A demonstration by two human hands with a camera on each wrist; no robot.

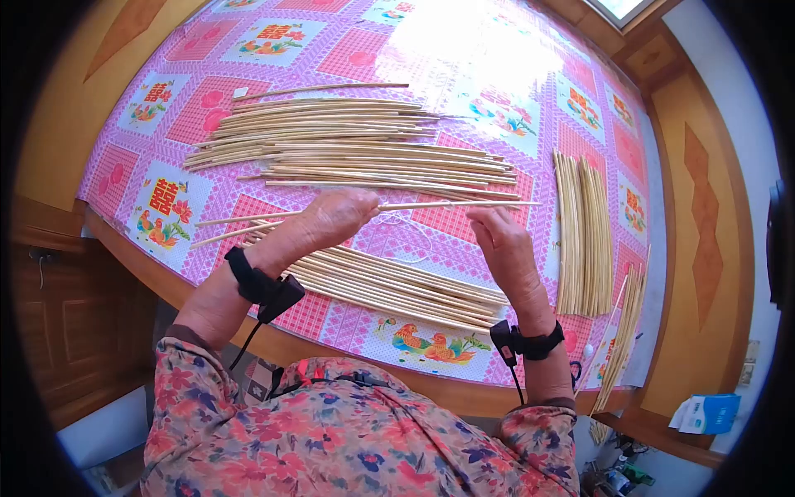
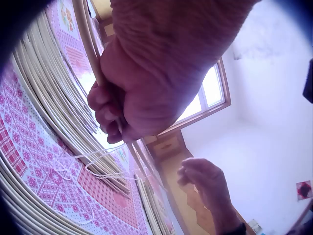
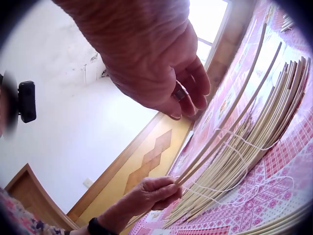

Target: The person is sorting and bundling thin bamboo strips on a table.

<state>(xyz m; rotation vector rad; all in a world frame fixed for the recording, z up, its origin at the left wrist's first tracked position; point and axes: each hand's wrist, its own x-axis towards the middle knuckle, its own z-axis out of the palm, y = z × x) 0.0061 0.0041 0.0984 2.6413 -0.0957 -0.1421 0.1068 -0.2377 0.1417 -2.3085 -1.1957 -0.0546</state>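
Your left hand [image 1: 335, 217] is closed in a pinch on two sticks [image 1: 431, 205], held just above the worktop [image 1: 364, 50] and running out level to your right. Both wrist views show fingers and thumb curled tight round them, with white string [image 3: 239, 139] trailing from the same grip down to the cloth. Your right hand [image 1: 501, 240] is raised beside the far part of those sticks, fingers loosely bent, ring [image 3: 179, 92] showing; its wrist view shows nothing in it and a gap between fingertips and sticks. Stock on the worktop: a broad heap [image 1: 356, 141] on the far side, lying crosswise, ends uneven; a near row [image 1: 397, 286] under your wrists, close-laid and even; a side bundle [image 1: 584, 232] to your right, turned lengthwise and squared up; a thin bundle [image 1: 625, 323] at the right edge, overhanging it. The string lies in loose loops between the heap and the near row; I cannot tell whether it is tied to anything. Assessment: the work appears to be about midway. The near row and the two bundles read as already handled; the heap, the largest lot, reads as not yet gone through. The string binds nothing that I can see, so any tying is judged outstanding
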